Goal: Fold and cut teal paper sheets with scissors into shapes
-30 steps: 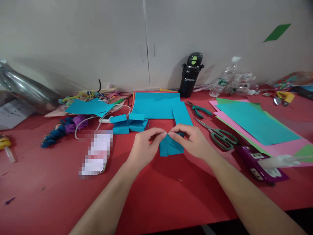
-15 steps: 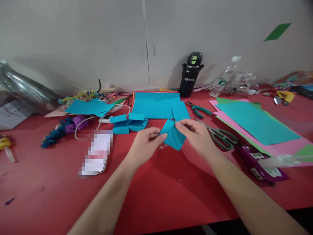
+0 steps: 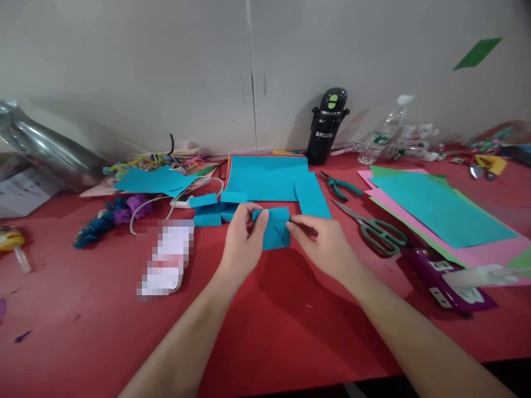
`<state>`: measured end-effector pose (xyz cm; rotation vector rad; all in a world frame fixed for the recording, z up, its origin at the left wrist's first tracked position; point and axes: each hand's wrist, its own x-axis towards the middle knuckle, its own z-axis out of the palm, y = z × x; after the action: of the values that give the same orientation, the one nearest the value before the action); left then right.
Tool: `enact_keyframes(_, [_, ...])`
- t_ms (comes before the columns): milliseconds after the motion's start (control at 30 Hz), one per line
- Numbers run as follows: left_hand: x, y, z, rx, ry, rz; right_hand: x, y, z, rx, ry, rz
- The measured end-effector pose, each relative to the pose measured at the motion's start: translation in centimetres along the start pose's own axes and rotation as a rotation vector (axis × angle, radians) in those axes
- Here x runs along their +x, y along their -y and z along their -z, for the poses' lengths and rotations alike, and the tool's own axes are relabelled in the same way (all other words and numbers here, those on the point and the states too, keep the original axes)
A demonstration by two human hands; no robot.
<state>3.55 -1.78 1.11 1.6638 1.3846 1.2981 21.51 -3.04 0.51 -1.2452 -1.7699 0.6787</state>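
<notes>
A small folded piece of blue paper [image 3: 276, 229] is held up over the red table between both hands. My left hand [image 3: 245, 235] pinches its left edge, thumb in front and fingers behind. At the right edge, the thumb and forefinger of my right hand [image 3: 319, 237] are closed on the same paper. Just behind my left hand stand folded blue paper pieces [image 3: 206, 213], partly covered by the fingers. Beyond the hands lie a blue sheet [image 3: 265, 177] and a blue strip [image 3: 312, 196].
Right of my hands lie green-handled scissors [image 3: 379, 235], pliers [image 3: 342, 187], coloured sheets [image 3: 440, 207] and a purple glue gun [image 3: 446, 282]. A phone [image 3: 168, 257] rests at the left. At the back stand a black flask [image 3: 327, 130] and a plastic bottle [image 3: 381, 135].
The small blue paper has been turned in my hands and moved slightly left. My left hand has shifted its grip to the left edge, and my right hand to the right edge.
</notes>
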Motion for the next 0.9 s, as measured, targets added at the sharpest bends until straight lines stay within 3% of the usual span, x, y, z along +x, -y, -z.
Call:
enact_keyframes(467, [0.10, -0.36, 0.05, -0.054, 0.117, 0.129, 0.15, 0.07, 0.09, 0.066, 0.149, 0.044])
enact_keyframes(700, [0.07, -0.12, -0.10, -0.198, 0.123, 0.225, 0.01, -0.32, -0.39, 0.148, 0.018, 0.017])
enact_keyframes(900, [0.03, -0.01, -0.12, -0.234, 0.108, 0.283, -0.08, -0.42, -0.48, 0.177, 0.009, 0.055])
